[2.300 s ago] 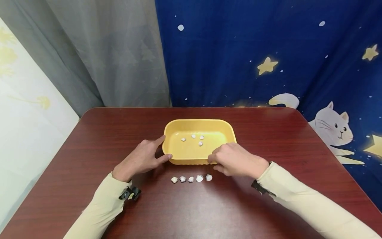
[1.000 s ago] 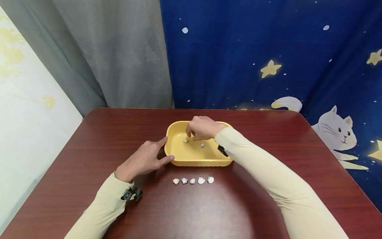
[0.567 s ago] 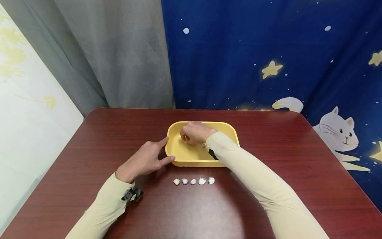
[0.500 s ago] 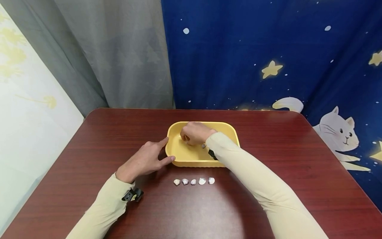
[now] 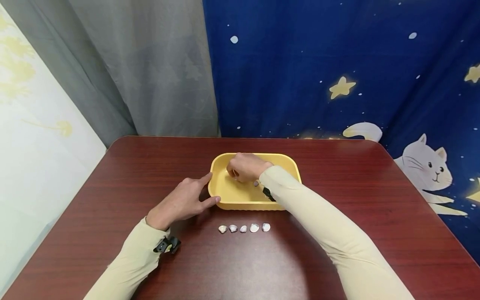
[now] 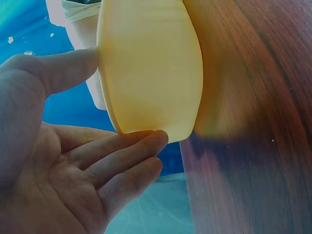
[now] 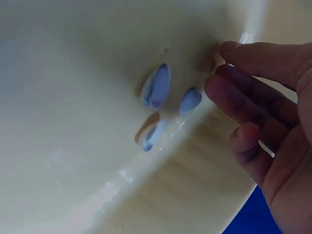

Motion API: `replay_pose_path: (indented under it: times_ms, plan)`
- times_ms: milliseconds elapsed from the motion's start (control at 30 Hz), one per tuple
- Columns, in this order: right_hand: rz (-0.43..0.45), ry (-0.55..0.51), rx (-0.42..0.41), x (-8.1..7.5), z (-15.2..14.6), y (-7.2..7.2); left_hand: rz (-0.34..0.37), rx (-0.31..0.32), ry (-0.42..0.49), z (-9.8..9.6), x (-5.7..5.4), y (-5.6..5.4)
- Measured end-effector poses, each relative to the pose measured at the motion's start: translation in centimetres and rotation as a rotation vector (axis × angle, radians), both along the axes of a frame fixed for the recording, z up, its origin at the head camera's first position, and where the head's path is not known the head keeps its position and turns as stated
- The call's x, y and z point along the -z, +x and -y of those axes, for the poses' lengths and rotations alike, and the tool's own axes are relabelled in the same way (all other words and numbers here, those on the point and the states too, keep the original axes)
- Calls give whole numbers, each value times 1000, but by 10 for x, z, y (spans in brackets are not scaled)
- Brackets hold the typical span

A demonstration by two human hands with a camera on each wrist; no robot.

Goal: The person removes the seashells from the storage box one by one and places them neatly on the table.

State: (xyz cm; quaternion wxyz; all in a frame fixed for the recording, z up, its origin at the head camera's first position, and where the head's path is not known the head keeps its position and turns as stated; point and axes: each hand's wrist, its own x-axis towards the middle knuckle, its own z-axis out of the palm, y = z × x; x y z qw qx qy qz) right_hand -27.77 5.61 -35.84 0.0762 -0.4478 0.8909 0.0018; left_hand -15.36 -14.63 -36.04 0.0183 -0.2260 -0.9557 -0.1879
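Observation:
My left hand (image 5: 180, 200) rests against the left end of a yellow plastic basin (image 5: 255, 206), thumb and index finger spread along its rim. In the left wrist view, the straight fingers (image 6: 129, 151) touch the basin's wall (image 6: 151, 73). My right hand (image 5: 247, 166) reaches down into the basin at its left side. Seen from the right wrist, thumb and fingertips of that hand (image 7: 263, 107) come together, with a small pale sliver of a seashell (image 7: 228, 64) between them, mostly hidden. Three other seashells (image 7: 157, 87) lie on the basin floor beside the fingertips.
In front of the basin, several seashells (image 5: 243, 228) lie in a row on the dark red wooden table (image 5: 150, 162). A grey curtain (image 5: 168, 75) and a blue star-patterned curtain (image 5: 281, 75) hang behind the table. Black straps with small devices circle both wrists.
My right hand has moved from the basin's front right rim across and down into its left part, and has held still there for the last half second. The left hand stays in place.

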Motion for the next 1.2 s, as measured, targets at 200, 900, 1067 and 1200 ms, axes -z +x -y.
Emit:
replay_pose_path:
  times_ms: [200,900,1067,1200]
  plan:
    - [22,-7,6,-12,-2,2,-5,6,2,0,0,-1]
    - [-22,-80,-91,-56,-27,45,-6,7,-2,-3,0,1]
    - [-42,-116,-157,-63,-35,64,21,-1,-13,-2,-2,0]
    - [-53,-146,-195,-64,-38,78,27,-1,-14,-1,-2,0]
